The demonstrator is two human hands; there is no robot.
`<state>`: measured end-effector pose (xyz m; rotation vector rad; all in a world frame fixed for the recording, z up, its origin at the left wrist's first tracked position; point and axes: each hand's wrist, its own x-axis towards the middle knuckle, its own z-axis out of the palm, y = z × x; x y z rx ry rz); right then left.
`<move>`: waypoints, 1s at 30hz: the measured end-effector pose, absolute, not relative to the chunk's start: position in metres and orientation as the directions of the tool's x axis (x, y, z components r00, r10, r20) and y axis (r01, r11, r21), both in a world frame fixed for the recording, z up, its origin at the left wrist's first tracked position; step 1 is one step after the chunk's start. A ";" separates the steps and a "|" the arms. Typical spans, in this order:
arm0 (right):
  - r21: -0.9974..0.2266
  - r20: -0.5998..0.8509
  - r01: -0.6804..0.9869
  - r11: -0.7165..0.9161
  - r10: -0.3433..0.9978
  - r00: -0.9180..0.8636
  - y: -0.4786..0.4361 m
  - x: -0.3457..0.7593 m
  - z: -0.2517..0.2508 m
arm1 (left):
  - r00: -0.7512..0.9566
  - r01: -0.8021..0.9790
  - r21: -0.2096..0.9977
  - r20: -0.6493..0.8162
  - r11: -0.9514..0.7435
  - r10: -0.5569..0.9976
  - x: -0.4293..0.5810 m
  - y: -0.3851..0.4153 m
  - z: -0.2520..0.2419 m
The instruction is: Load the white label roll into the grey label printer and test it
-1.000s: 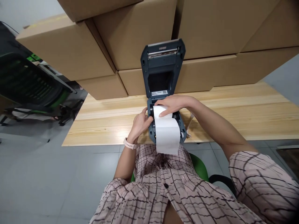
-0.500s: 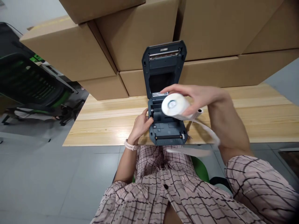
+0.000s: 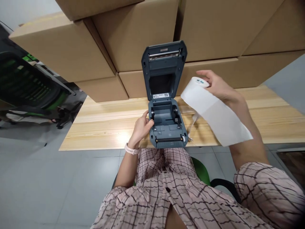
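A grey label printer (image 3: 166, 127) stands at the near edge of a wooden table (image 3: 262, 121), its lid (image 3: 164, 68) swung up and its roll bay bare. My left hand (image 3: 142, 126) grips the printer's left side, fingers curled round the housing. My right hand (image 3: 218, 86) is raised to the right of the printer and holds a white paper roll (image 3: 197, 87). A long loose strip of paper (image 3: 221, 122) hangs from the roll toward me, over my right forearm.
Large cardboard boxes (image 3: 133, 35) are stacked along the back of the table, right behind the open lid. A thin white strip (image 3: 193, 122) lies on the table beside the printer. A dark chair with green trim (image 3: 26, 86) stands at the left. I sit on a green chair (image 3: 202, 170).
My right hand lifted the paper roll out of the printer's bay and carried it up and to the right, the strip trailing. My left hand stayed on the printer's left side.
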<state>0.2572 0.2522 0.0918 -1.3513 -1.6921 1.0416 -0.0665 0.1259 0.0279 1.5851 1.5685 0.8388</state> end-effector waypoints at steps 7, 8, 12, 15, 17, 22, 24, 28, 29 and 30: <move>-0.890 0.049 0.440 0.119 0.985 -0.167 0.290 0.247 0.031 | 0.039 0.503 0.864 -0.048 0.022 0.998 -0.067 0.127 0.025; -0.889 0.055 0.440 0.123 0.985 -0.165 0.293 0.246 0.021 | 0.038 0.501 0.865 -0.049 0.023 0.998 -0.067 0.127 0.025; -0.878 0.117 0.448 0.166 0.984 -0.136 0.297 0.244 -0.005 | 0.039 0.493 0.870 -0.048 0.022 0.998 -0.068 0.126 0.024; -0.896 0.111 0.407 0.179 0.976 -0.185 0.293 0.250 -0.005 | 0.039 0.487 0.873 -0.043 0.019 0.998 -0.069 0.126 0.023; -0.931 0.073 0.332 0.149 0.970 -0.231 0.283 0.264 -0.001 | 0.040 0.483 0.875 -0.040 0.016 0.998 -0.069 0.126 0.021; -0.991 -0.113 0.104 -0.090 0.963 -0.244 0.228 0.311 -0.005 | 0.026 0.486 0.873 -0.053 0.034 0.998 -0.069 0.126 0.021; -0.982 -0.184 0.098 -0.161 0.934 -0.307 0.206 0.315 -0.014 | 0.036 0.497 0.867 -0.056 0.030 0.998 -0.068 0.126 0.023; -0.973 -0.196 0.175 -0.149 0.936 -0.293 0.186 0.296 -0.028 | 0.040 0.507 0.861 -0.043 0.017 0.998 -0.067 0.125 0.025; -0.974 -0.188 0.175 -0.142 0.941 -0.282 0.185 0.293 -0.029 | 0.036 0.507 0.862 -0.040 0.016 0.999 -0.067 0.125 0.025; -0.978 -0.169 0.163 -0.129 0.951 -0.259 0.184 0.293 -0.031 | 0.032 0.505 0.863 -0.038 0.017 0.999 -0.067 0.125 0.025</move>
